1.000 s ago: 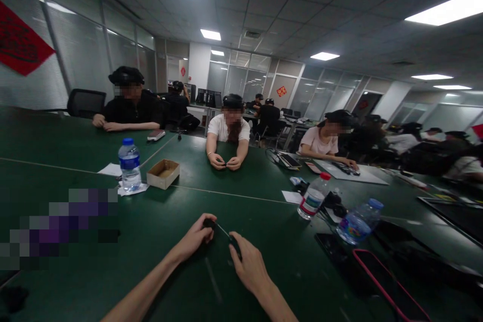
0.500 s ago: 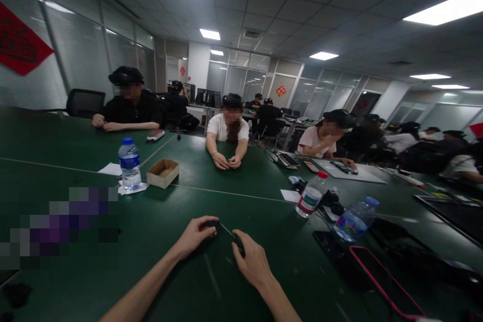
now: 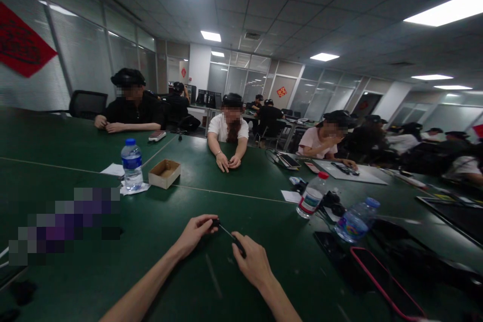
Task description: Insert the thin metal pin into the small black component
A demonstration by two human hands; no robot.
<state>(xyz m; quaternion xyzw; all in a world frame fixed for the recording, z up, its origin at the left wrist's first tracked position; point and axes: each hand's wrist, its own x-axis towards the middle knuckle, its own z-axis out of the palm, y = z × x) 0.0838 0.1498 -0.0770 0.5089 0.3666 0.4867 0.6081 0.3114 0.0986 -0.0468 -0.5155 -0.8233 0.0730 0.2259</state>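
Observation:
Over the green table (image 3: 181,282), my right hand (image 3: 253,260) grips the dark handle of a screwdriver (image 3: 238,244). Its thin metal shaft points left and away, toward my left hand (image 3: 196,234). Between the thumb and fingers of that hand is a small black part (image 3: 215,223), too small and dark to name. The shaft's tip meets the part or ends right beside it; whether it sits in a screw cannot be made out. Both hands are closed and close together.
An open cardboard box (image 3: 165,173) and a blue-capped bottle (image 3: 132,165) stand ahead left. To the right are a red-capped bottle (image 3: 312,195), a tilted blue-capped bottle (image 3: 356,220) and a pink-edged phone (image 3: 387,282). A person in white (image 3: 228,131) sits opposite.
Both hands keep their holds and nearly their places. The black part and the screwdriver have turned slightly. The person opposite has shifted their fingers.

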